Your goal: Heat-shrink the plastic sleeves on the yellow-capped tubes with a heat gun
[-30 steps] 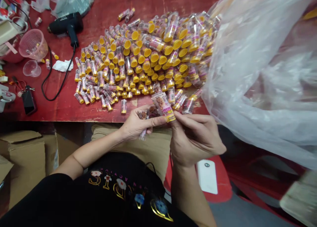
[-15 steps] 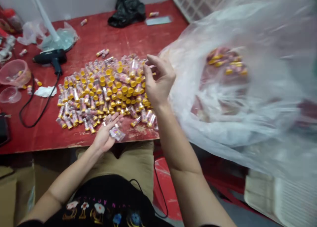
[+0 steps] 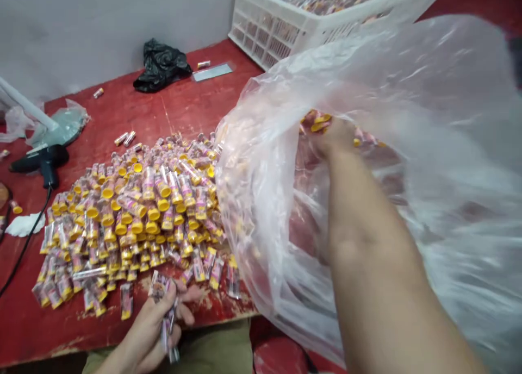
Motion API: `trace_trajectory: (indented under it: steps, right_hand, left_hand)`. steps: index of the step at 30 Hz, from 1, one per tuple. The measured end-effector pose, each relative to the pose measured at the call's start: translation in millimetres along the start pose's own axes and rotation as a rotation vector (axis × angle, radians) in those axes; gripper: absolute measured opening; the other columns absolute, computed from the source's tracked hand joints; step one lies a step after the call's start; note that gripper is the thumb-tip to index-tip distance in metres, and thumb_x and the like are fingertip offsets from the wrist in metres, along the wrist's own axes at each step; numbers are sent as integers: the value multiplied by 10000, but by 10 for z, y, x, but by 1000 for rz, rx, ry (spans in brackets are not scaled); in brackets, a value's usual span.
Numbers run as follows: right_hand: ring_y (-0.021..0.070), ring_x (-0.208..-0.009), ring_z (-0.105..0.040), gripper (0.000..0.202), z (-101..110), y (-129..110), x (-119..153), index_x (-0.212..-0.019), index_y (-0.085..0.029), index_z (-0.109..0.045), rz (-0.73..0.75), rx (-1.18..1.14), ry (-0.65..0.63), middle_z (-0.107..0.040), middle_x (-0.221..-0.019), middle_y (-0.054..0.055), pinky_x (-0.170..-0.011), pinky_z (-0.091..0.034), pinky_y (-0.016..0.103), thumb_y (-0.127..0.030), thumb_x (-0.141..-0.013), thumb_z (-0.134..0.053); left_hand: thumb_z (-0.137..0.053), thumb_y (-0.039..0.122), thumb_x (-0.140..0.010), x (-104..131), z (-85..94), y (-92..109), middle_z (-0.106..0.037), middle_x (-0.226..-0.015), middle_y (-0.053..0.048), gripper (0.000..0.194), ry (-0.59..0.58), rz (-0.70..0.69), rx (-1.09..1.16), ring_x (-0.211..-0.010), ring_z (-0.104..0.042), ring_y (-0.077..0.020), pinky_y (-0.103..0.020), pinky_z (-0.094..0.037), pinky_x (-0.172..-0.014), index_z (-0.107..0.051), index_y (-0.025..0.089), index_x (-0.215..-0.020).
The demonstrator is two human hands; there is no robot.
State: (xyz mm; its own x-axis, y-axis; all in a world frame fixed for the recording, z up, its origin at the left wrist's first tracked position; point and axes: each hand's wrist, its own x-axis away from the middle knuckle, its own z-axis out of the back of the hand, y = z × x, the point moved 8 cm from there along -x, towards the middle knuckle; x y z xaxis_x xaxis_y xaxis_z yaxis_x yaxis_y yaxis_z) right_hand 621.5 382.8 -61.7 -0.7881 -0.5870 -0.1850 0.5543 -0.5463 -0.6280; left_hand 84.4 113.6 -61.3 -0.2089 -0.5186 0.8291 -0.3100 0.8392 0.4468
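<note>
My left hand (image 3: 149, 330) is at the table's front edge, closed on several flat, clear printed plastic sleeves (image 3: 160, 286) that poke out above and below the fingers. My right hand (image 3: 337, 135) reaches into the mouth of a large clear plastic bag (image 3: 265, 211); its fingers are blurred and hidden, so what they hold cannot be made out. Small yellow-capped tubes (image 3: 316, 121) show in the bag around that hand. Beyond my left hand lies a big pile of small tubes with yellow ends and pink-printed clear wrapping (image 3: 138, 211).
A white plastic crate (image 3: 281, 29) with similar tubes stands at the back right. On the red table (image 3: 196, 107) are a black bag (image 3: 161, 64), a flat pale strip (image 3: 212, 72), a dark heat gun (image 3: 43, 159) with its cord, a stand (image 3: 61, 126) and crumpled tissue (image 3: 25, 224).
My right hand has moved from above the pile's right side into the plastic bag. My left hand's fingers have curled round the sleeves. The view has shifted, showing more of the crate.
</note>
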Motion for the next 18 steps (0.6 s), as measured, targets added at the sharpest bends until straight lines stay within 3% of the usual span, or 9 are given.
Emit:
trace_trajectory:
  steps: [2, 4, 7, 12, 15, 18]
  right_hand:
    - [325, -1069, -670, 524, -97, 108, -147, -478, -241, -358, -55, 40, -32, -703, -838, 197, -862, -411, 455, -272, -700, -832]
    - [377, -1191, -627, 584, -82, 196, -213, -497, -263, -287, -74, 70, 25, -710, -946, 259, -911, -403, 474, -285, -717, -828]
    - [340, -1188, -635, 571, -3, 256, -199, -527, -279, -282, -32, 6, 115, -712, -1001, 279, -935, -400, 447, -398, -740, -798]
    - [237, -1111, -652, 450, -7, 270, -89, -516, -222, -399, -32, -119, -20, -732, -974, 197, -927, -384, 418, -377, -721, -769]
    - [276, -1157, -646, 518, -23, 192, -81, -484, -246, -345, -56, -129, -54, -721, -984, 231, -925, -380, 429, -274, -677, -824]
    - [349, -1254, -600, 604, -75, 153, -78, -448, -262, -277, -125, -122, -45, -703, -1046, 274, -953, -362, 481, -184, -677, -829]
  left_hand:
    - [-870, 546, -747, -31, -157, 3, -682, -841, -36, 448, -49, 1, -72, -444, -406, -12, -117, -236, -346, -691, 168, -908]
    - [-869, 577, -733, -62, -287, 9, -588, -728, -2, 473, -84, -14, -141, -466, -354, -14, -123, -184, -369, -712, 158, -885]
    - [-927, 560, -653, -131, -356, 1, -486, -624, 37, 523, -63, -72, -207, -490, -331, -25, -135, -149, -395, -724, 144, -896]
    - [-958, 560, -584, -100, -236, -27, -497, -564, 49, 554, 26, -165, -263, -473, -299, -18, -147, -119, -422, -663, 146, -803]
    - [-929, 581, -624, 6, -85, -13, -490, -558, 47, 545, 79, -170, -243, -487, -300, -20, -145, -131, -435, -693, 134, -829]
    - [-955, 545, -599, 75, 54, 96, -560, -619, 26, 553, 161, -263, -216, -495, -350, -14, -135, -143, -440, -696, 136, -867]
